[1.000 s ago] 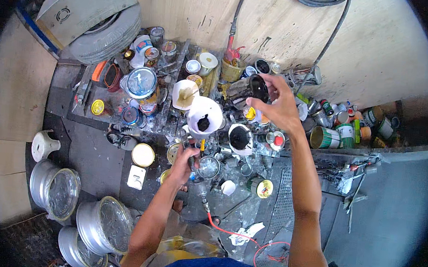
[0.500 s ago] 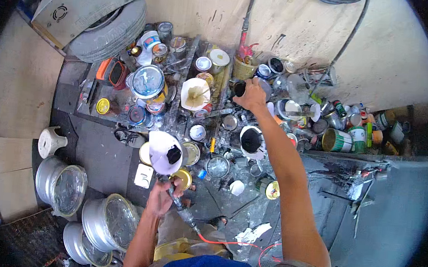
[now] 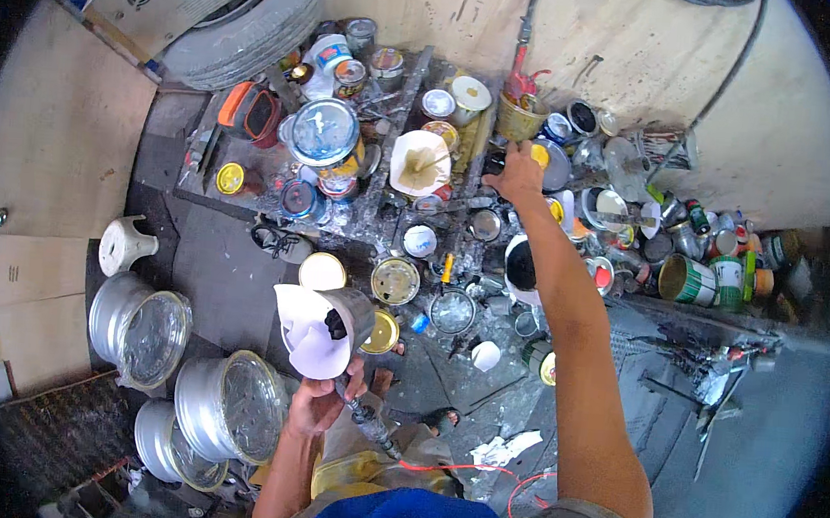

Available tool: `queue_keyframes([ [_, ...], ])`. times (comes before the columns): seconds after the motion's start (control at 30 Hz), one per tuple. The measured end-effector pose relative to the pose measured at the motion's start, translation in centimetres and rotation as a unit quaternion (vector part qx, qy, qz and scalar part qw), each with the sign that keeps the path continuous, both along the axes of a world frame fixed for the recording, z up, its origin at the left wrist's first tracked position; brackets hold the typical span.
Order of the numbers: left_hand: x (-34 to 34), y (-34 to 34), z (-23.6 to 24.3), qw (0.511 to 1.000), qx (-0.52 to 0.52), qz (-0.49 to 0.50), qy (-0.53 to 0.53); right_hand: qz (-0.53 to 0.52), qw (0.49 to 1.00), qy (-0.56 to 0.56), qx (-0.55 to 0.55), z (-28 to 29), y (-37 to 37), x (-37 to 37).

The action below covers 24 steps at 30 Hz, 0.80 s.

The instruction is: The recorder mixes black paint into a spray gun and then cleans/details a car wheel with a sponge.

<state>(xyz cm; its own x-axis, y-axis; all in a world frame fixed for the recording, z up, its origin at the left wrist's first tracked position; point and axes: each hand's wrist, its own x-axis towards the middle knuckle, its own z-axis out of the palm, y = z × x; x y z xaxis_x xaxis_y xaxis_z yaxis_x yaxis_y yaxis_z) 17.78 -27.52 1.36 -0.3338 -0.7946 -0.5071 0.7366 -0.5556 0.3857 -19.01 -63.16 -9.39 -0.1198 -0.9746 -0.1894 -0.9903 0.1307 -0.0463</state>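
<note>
My left hand [image 3: 316, 406] is closed around the handle of a spray gun [image 3: 365, 419], whose thin red hose [image 3: 463, 467] trails right. Above this hand, a white paper funnel [image 3: 318, 344] with a black patch inside sits at a grey cup [image 3: 357, 315]. Stretched to the far bench, my right hand [image 3: 517, 178] has its thumb and fingers about a dark can [image 3: 495, 159], mostly hidden by the hand. A yellow round thing [image 3: 540, 155] shows beside its fingers. Below that forearm stands a paper-lined pot [image 3: 522, 265] with a black inside.
Paint cans crowd the stained bench, among them a large lidded can [image 3: 326, 132] and a stained paper funnel [image 3: 420, 163]. Several wheel rims [image 3: 231, 405] and a white stool [image 3: 127, 245] stand left. Jars and green-white cans [image 3: 688, 280] pile up right. A tyre [image 3: 248, 36] leans behind.
The whole view has shifted, so the bench appears further right and higher. The paper funnel in my left hand has tilted, showing more of the grey cup. My right hand stays by the dark can.
</note>
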Motion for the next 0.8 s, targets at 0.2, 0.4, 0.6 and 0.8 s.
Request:
queue_keyframes([
  [0.2,-0.9,1.1,-1.0,1.0,-0.015,-0.011,-0.001,0.039,0.948,-0.188,-0.255,7.9,7.2,-1.6],
  [0.4,-4.8,0.9,2.0,0.997,-0.024,-0.066,-0.006,-0.127,0.899,-0.325,-0.266,13.1,25.1,-5.1],
  [0.6,-9.5,2.1,4.0,0.985,-0.064,-0.153,0.053,-0.115,0.875,-0.447,-0.145,13.2,43.9,0.8],
  [0.8,-16.5,7.7,4.0,0.976,0.012,-0.211,-0.057,-0.029,0.878,-0.412,-0.241,22.7,50.7,4.7],
])
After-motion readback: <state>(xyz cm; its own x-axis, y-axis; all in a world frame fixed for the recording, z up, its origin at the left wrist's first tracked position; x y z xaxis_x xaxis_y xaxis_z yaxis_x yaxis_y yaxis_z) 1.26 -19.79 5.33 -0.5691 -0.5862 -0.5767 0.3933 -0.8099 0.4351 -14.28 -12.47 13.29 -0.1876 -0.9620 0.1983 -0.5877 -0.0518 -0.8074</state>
